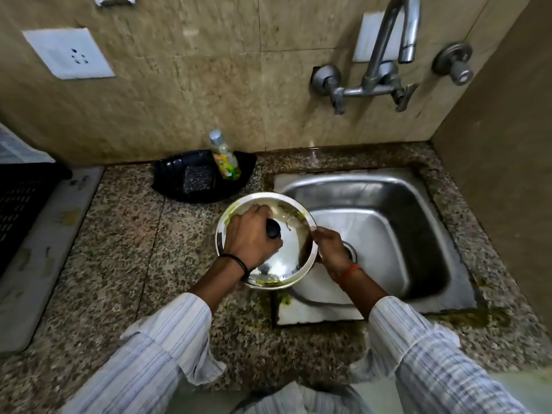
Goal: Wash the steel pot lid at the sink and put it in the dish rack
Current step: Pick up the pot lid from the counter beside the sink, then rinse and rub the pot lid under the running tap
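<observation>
The round steel pot lid [291, 252] is held above the left rim of the steel sink [418, 204], partly over the counter. It carries green food smears near its edges. My left hand [249, 234] lies on top of the lid, fingers wrapped around its black knob [273, 228]. My right hand [330, 249] grips the lid's right rim over the sink basin. A black dish rack [21, 204] shows at the far left edge, only partly in view.
A black tray [167, 177] behind the lid holds a scrub pad [198, 179] and a dish soap bottle [225, 158]. The wall tap [394, 40] hangs over the sink with no water running. A speckled granite counter [134, 249] surrounds the sink; a wall stands close on the right.
</observation>
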